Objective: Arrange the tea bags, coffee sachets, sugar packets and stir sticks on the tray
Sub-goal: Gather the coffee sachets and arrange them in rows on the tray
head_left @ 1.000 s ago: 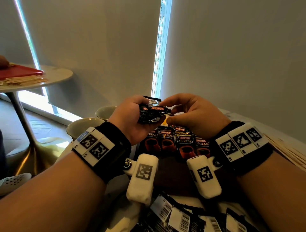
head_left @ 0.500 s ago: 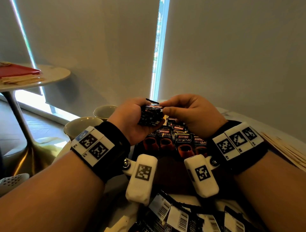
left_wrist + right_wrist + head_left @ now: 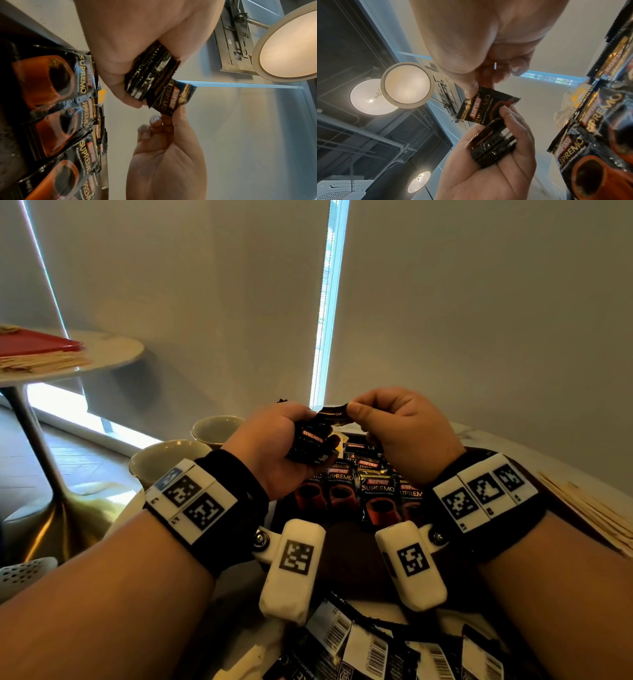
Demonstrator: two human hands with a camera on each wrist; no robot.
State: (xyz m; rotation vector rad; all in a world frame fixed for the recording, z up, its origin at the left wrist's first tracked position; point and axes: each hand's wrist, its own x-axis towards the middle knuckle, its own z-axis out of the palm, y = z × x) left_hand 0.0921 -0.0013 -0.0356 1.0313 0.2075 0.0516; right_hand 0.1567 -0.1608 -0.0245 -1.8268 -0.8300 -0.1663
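Two hands meet above the tray, both raised clear of it. Left hand [image 3: 274,446] curls its fingers [image 3: 518,121] round a small stack of coffee sachets [image 3: 493,146], black foil, held edge-on across the palm. Right hand [image 3: 407,429] pinches one single sachet [image 3: 173,97] by a corner between thumb and forefinger; its other fingers are tucked in. That sachet reads "KOPIKO SUPREMO" and sits at the top of the stack, fanned away from it, its far end still against the left hand's bundle. Cannot tell whether the left fingers also grip it.

Below the hands, a row of sachets [image 3: 373,491] lies face up on the dark tray [image 3: 342,549], overlapping side by side, each printed with a red cup. More of the same pack behind that row. A yellow-marked packet [image 3: 101,94] peeps out at the far end of the row; its kind is unclear.

Near edge of the head view: more sachets [image 3: 370,652] lying back-up, barcodes showing, on the bench [image 3: 479,436]. Stir sticks [image 3: 589,508] in a flat pile at the right, beside the tray. Two pale cups [image 3: 164,460] stand left of the left wrist, one behind the other.

A round side table [image 3: 102,354] at the far left carries a red flat object [image 3: 34,344] and a sheaf of wooden sticks.
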